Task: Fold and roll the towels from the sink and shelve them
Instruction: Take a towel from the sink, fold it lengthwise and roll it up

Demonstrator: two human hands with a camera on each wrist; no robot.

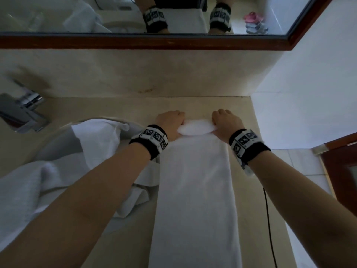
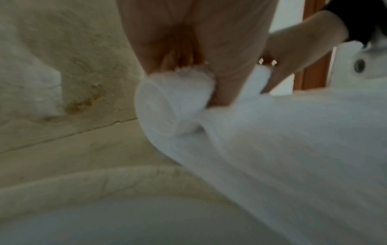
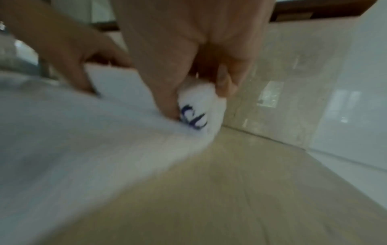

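Observation:
A white towel [image 1: 195, 190], folded into a long strip, lies on the beige counter [image 1: 245, 219] and runs from the front edge toward the wall. Its far end is curled into a small roll [image 1: 196, 128]. My left hand [image 1: 171, 120] grips the roll's left end [image 2: 173, 99], fingers curled over it. On the other side my right hand [image 1: 225, 119] grips the right end [image 3: 201, 107], where a dark blue mark shows on the cloth. More white towels [image 1: 96, 140] lie crumpled in and over the sink [image 1: 58, 144] at the left.
A chrome faucet [image 1: 23, 111] stands at the far left. A wood-framed mirror [image 1: 154, 41] runs above the backsplash. White tiled wall [image 1: 309, 93] closes the right side, with a brown door frame [image 1: 340, 171] and a black cable [image 1: 269, 229] by the counter's right edge.

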